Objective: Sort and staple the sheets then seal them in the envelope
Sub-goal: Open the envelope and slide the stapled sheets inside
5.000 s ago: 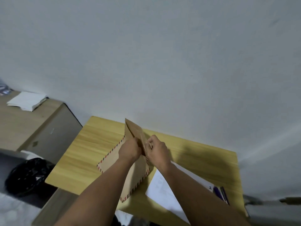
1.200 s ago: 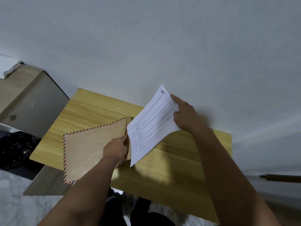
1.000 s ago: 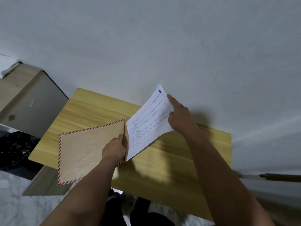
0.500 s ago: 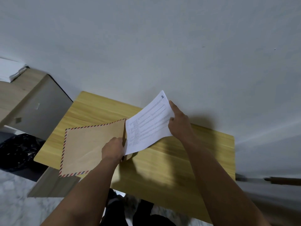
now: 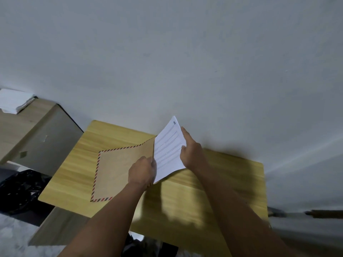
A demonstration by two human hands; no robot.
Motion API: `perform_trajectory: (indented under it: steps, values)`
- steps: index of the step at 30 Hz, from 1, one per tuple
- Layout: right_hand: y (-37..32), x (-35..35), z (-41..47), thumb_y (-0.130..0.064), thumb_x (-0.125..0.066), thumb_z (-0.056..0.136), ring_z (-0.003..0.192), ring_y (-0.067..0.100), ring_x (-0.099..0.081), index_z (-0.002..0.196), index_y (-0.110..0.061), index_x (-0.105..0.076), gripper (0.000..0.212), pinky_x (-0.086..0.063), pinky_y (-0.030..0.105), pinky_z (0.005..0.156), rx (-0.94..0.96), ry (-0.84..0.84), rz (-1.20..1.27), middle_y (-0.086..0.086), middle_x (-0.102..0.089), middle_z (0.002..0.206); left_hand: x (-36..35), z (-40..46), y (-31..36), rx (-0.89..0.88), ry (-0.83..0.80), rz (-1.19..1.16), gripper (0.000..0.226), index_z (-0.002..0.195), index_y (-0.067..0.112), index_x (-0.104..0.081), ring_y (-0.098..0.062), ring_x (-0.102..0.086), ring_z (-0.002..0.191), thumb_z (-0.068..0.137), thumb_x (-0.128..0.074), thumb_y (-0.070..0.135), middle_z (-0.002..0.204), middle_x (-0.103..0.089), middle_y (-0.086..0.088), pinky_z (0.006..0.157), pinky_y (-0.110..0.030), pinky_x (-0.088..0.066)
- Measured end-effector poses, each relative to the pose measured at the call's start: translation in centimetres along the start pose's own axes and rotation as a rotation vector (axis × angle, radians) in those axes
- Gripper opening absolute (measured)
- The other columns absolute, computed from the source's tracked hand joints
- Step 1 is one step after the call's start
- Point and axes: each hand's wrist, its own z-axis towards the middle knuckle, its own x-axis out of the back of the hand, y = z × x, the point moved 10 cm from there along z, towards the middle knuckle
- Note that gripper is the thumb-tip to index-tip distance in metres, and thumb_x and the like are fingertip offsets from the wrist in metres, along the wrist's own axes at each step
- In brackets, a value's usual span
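A brown envelope [image 5: 115, 171] with a red-and-blue striped border lies on the yellow wooden table [image 5: 213, 193]. My left hand [image 5: 142, 171] grips its open right end. The white printed sheets [image 5: 168, 151] stick out of that opening, roughly half of them inside. My right hand [image 5: 191, 153] holds the sheets at their right edge, fingers extended along the paper. No stapler is in view.
A grey wall rises right behind the table. A lower wooden cabinet [image 5: 31, 134] stands at the left with a white stack of paper [image 5: 13, 102] on it. A black plastic bag [image 5: 18, 191] lies on the floor by the table's left edge.
The sheets have slid leftward, deeper into the envelope, with my right hand following. My left hand has kept its grip on the envelope's mouth.
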Motion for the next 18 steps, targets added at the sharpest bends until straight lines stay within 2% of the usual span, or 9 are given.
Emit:
perform_trajectory:
  steps: [2, 5, 7, 9, 11, 13, 15, 18]
  values:
    - [0.0, -0.3, -0.2, 0.008, -0.048, 0.087, 0.096, 0.037, -0.065, 0.161, -0.017, -0.029, 0.08, -0.036, 0.018, 0.078, 0.038, 0.034, 0.006, 0.022, -0.068, 0.123, 0.4, 0.1, 1.0, -0.012, 0.008, -0.013, 0.042, 0.102, 0.013, -0.066, -0.029, -0.054, 0.078, 0.109, -0.033, 0.04, 0.087, -0.05, -0.004, 0.07, -0.034, -0.045]
    - [0.2, -0.6, -0.3, 0.005, -0.05, 0.09, 0.105, 0.041, -0.065, 0.162, -0.017, -0.026, 0.079, -0.036, 0.02, 0.083, 0.03, 0.07, -0.011, 0.024, -0.066, 0.126, 1.2, -0.1, 2.4, -0.037, 0.047, -0.021, 0.038, 0.1, 0.012, -0.063, -0.028, -0.049, 0.073, 0.109, -0.037, 0.039, 0.084, -0.047, -0.003, 0.066, -0.033, -0.041]
    - [0.6, -1.1, -0.7, 0.0, -0.05, 0.094, 0.093, 0.036, -0.065, 0.163, -0.025, -0.02, 0.079, -0.042, 0.022, 0.081, -0.039, 0.049, -0.022, 0.024, -0.067, 0.115, 1.8, -0.2, 3.2, -0.073, 0.091, -0.016, 0.037, 0.097, 0.012, -0.061, -0.026, -0.048, 0.069, 0.109, -0.039, 0.038, 0.081, -0.046, -0.003, 0.062, -0.032, -0.04]
    - [1.1, -1.9, -1.1, -0.007, -0.05, 0.097, 0.084, 0.028, -0.064, 0.164, -0.034, -0.011, 0.081, -0.052, 0.032, 0.077, -0.109, 0.009, -0.053, 0.014, -0.068, 0.107, 2.2, -0.2, 4.0, -0.108, 0.117, -0.015, 0.037, 0.094, 0.012, -0.06, -0.025, -0.05, 0.067, 0.11, -0.039, 0.039, 0.079, -0.046, -0.002, 0.059, -0.031, -0.04]
    - [0.8, -2.3, -1.5, -0.012, -0.05, 0.098, 0.099, 0.024, -0.068, 0.163, -0.035, -0.003, 0.083, -0.057, 0.036, 0.086, -0.102, 0.001, -0.151, 0.006, -0.066, 0.124, 2.4, -0.2, 4.4, -0.132, 0.131, -0.013, 0.036, 0.091, 0.012, -0.06, -0.026, -0.05, 0.065, 0.109, -0.041, 0.038, 0.077, -0.046, -0.002, 0.056, -0.031, -0.039]
    - [0.6, -2.6, -1.7, -0.013, -0.048, 0.1, 0.113, 0.027, -0.065, 0.163, -0.029, -0.003, 0.079, -0.055, 0.038, 0.095, -0.107, -0.006, -0.189, 0.008, -0.061, 0.135, 2.4, -0.4, 4.5, -0.134, 0.139, -0.01, 0.034, 0.088, 0.012, -0.06, -0.03, -0.052, 0.064, 0.108, -0.044, 0.035, 0.076, -0.047, -0.003, 0.055, -0.032, -0.039]
    - [0.6, -2.4, -2.0, -0.012, -0.046, 0.101, 0.113, 0.035, -0.064, 0.162, -0.025, -0.009, 0.073, -0.055, 0.044, 0.092, -0.159, -0.009, -0.147, 0.014, -0.061, 0.134, 2.7, -0.6, 5.0, -0.139, 0.155, -0.015, 0.03, 0.085, 0.013, -0.059, -0.032, -0.051, 0.063, 0.106, -0.048, 0.032, 0.075, -0.047, -0.003, 0.054, -0.032, -0.038]
    - [0.3, -2.5, -2.4, -0.014, -0.049, 0.098, 0.116, 0.03, -0.061, 0.163, -0.022, -0.007, 0.078, -0.051, 0.041, 0.088, -0.164, 0.02, -0.247, 0.004, -0.054, 0.139, 3.2, -0.8, 5.9, -0.164, 0.172, -0.035, 0.029, 0.084, 0.014, -0.059, -0.03, -0.044, 0.06, 0.105, -0.052, 0.033, 0.073, -0.043, -0.001, 0.054, -0.03, -0.033]
